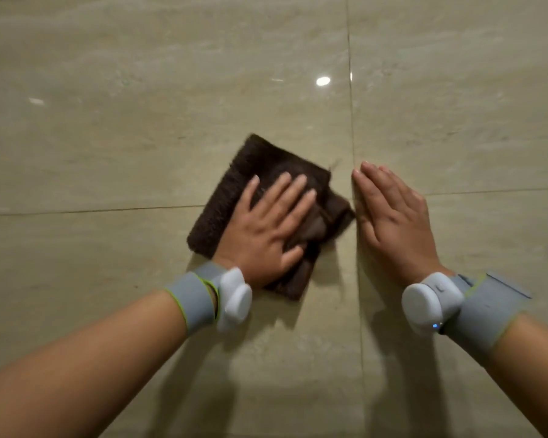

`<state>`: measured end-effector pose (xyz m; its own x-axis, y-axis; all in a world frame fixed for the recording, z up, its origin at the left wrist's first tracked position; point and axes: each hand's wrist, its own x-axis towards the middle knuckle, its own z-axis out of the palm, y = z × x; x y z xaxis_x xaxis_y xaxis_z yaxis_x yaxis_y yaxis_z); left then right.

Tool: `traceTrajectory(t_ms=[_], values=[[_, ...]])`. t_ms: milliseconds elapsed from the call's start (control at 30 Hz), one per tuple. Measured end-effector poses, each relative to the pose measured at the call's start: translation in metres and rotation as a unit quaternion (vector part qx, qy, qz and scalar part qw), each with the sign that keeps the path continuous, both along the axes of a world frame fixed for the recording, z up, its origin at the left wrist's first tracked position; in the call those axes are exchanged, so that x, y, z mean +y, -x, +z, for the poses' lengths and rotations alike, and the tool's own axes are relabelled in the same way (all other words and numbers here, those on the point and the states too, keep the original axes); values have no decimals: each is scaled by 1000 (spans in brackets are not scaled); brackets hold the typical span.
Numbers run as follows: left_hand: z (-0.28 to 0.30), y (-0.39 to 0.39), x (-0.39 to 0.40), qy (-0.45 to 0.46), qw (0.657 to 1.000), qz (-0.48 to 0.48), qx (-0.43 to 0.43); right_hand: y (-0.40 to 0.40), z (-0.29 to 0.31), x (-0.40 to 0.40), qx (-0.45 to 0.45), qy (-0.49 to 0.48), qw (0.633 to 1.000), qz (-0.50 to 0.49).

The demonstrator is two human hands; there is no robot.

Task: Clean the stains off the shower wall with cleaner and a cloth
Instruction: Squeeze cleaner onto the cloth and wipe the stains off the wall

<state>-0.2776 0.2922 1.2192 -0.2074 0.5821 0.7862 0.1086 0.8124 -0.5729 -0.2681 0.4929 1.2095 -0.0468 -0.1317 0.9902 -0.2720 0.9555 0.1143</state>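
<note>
Left hand (271, 229) flat, fingers spread, pressing folded brown cloth (234, 197) on shower wall (140, 105) at centre. Right hand (393, 222) at 3 o'clock, flat, empty. Risk: cloth slips; unclamped, glossy tile.

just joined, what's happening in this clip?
A person is wiping a tiled shower wall. The left hand is pressed flat, fingers spread, on a folded dark brown cloth that lies over a horizontal grout line. The right hand rests open and flat on the bare tile just right of the cloth, beside the vertical grout line, holding nothing. Both wrists carry grey bands with white devices. No cleaner bottle is in view, and no stain can be made out on the glossy tile.
</note>
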Motion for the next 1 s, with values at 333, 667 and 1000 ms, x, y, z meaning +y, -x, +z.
traceTrajectory(t_ms=[333, 667, 1000], values=[[-55, -4, -51, 172, 985, 2, -24, -4, 6, 21, -58, -37, 998, -12], [44, -3, 19, -89, 996, 1, -25, 3, 5, 24, 8, -9, 1000, 11], [-58, 2, -38, 280, 960, -17, 21, -2, 6, 22, -35, 3, 999, 39]])
